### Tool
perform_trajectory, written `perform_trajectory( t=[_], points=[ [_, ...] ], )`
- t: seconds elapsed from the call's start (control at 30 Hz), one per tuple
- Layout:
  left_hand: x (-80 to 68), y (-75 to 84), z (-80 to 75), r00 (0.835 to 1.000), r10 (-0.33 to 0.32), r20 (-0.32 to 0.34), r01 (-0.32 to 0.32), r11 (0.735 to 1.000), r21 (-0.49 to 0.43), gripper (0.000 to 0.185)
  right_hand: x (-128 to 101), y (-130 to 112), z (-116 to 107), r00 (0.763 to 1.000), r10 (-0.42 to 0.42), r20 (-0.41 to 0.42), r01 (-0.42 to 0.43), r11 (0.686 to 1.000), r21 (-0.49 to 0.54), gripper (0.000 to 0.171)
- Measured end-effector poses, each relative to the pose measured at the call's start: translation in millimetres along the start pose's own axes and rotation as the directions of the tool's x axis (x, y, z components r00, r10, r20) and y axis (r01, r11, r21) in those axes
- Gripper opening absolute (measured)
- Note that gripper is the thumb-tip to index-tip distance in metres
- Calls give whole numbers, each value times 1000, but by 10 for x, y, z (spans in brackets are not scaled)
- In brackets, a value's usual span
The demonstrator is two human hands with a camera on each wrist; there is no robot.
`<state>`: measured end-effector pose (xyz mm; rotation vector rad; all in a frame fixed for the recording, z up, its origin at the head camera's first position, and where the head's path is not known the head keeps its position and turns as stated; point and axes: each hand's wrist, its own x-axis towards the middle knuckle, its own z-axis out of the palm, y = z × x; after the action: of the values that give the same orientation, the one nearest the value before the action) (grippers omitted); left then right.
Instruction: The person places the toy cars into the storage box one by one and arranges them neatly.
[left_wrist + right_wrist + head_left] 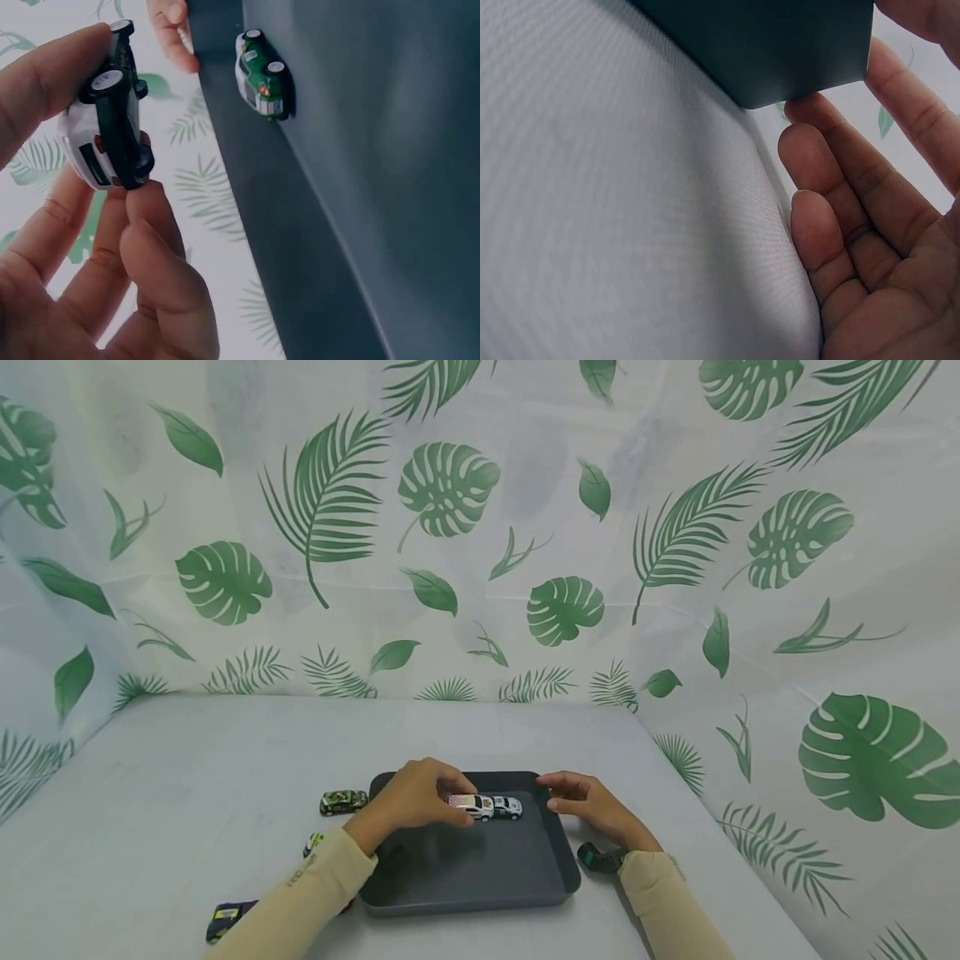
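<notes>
A white toy car point(97, 135) with a black underside is pinched between the thumb and fingers of my left hand point(420, 793), above the dark grey tray point(480, 881). Beyond it, a green and white toy car point(262, 79) sits in the tray, close to the back wall. In the head view the held car partly overlaps this second one. At the tray's back right corner is my right hand point(596, 806), thumb and forefinger apart at the rim. Its other fingers point(817, 225) bend loosely beside the outer wall.
Left of the tray stand a camouflage-patterned toy car point(343, 802), a yellow-green toy car point(312, 843) partly behind my sleeve, and a dark blue toy car point(228, 918). A leaf-patterned curtain point(480, 568) borders the white table point(225, 760). My right wrist wears a dark band point(600, 858).
</notes>
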<state>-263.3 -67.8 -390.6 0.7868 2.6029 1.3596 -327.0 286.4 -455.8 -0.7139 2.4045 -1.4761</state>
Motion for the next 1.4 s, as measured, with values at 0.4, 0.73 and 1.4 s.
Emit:
perform_trajectory(
  t=[0.4,0.73,1.4],
  points=[
    [152,2,196,1000,6,23,-5,998,-62,31,15,10,-13,1000,-4,2,4,1000,1,47],
    [242,12,387,1000,-8,-30,7,999,-46,34,20,5,-13,1000,0,1,0,1000,-5,46],
    [348,101,652,978,-180,-107,195,969,148,31,26,24,-14,1000,1,10,-1,1000,13,46]
  ],
)
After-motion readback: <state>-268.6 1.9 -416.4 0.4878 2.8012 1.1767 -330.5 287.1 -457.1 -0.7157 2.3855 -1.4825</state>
